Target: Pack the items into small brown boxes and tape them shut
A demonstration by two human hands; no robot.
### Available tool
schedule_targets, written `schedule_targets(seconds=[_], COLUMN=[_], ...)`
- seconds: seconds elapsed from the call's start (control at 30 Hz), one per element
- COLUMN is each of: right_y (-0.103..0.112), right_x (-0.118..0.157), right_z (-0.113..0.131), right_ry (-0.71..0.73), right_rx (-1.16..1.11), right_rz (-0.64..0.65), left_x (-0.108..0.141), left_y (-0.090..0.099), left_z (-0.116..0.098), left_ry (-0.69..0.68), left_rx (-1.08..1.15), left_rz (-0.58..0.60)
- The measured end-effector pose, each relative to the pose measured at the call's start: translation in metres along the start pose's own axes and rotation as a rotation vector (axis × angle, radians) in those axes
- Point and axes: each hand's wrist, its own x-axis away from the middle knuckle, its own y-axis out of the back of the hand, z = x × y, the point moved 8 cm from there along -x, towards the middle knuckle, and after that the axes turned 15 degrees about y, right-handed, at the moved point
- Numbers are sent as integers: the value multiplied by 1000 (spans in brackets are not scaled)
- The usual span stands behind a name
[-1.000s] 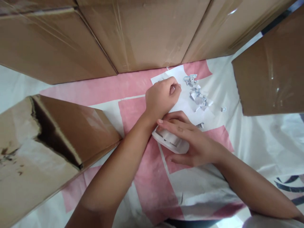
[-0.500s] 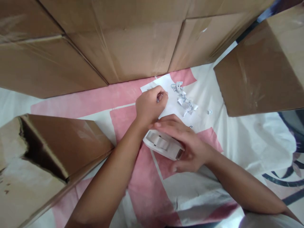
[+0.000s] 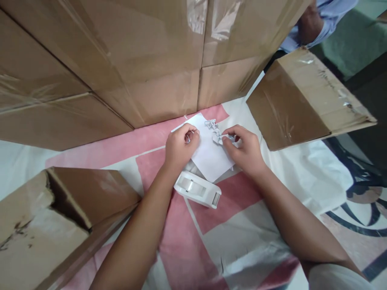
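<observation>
Nearest, toward the left edge of the wrinkled pink-and-white cloth (image 3: 187, 249), a brown cardboard box (image 3: 96, 193) gapes along a ragged slit, its inside too dark to read. Mid-cloth, a smooth white plastic tape dispenser (image 3: 208, 197) cradles a clear roll (image 3: 195, 187), just beside the left forearm. Beyond lies a flat white paper sheet (image 3: 208, 157). The left hand (image 3: 179, 146) curls its fingertips close together there; the right hand (image 3: 246, 151) has thumb and forefinger at angular paper cut-outs (image 3: 211, 124); whether either grip is clamped on anything, I cannot tell. Farther, a taped box (image 3: 290, 104) stands rightward; stacked boxes (image 3: 151, 60) wall the cloth's far side.
</observation>
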Motion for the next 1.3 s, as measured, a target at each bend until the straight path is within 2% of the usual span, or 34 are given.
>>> schedule_targets(seconds=[0.2, 0.37, 0.47, 0.53, 0.67, 0.83, 0.97, 1.1, 1.3], right_y=[0, -5, -8, -9, -9, -9, -12, -12, 2], right_x=[5, 7, 7, 8, 7, 6, 8, 8, 4], right_z=[4, 1, 3, 4, 9, 19, 23, 22, 15], right_ry=[-112, -106, -82, -78, -54, 9, 62, 87, 64], right_rx=[-185, -321, -332, -318, -288, -269, -249, -161, -13], right_rz=[-61, -68, -53, -39, -18, 17, 46, 43, -30], left_x=[4, 3, 3, 5, 10, 16, 21, 20, 13], left_y=[3, 4, 2, 1, 4, -6, -16, -21, -20], left_z=[-7, -4, -2, -5, -17, -36, -43, -38, -27], left_ry=[-37, -6, 42, 26, -108, -344, -449, -408, -299], left_rx=[81, 195, 227, 234, 233, 60, -47, -59, -94], left_rz=[-10, -25, 14, 28, 31, 156, 258, 286, 236])
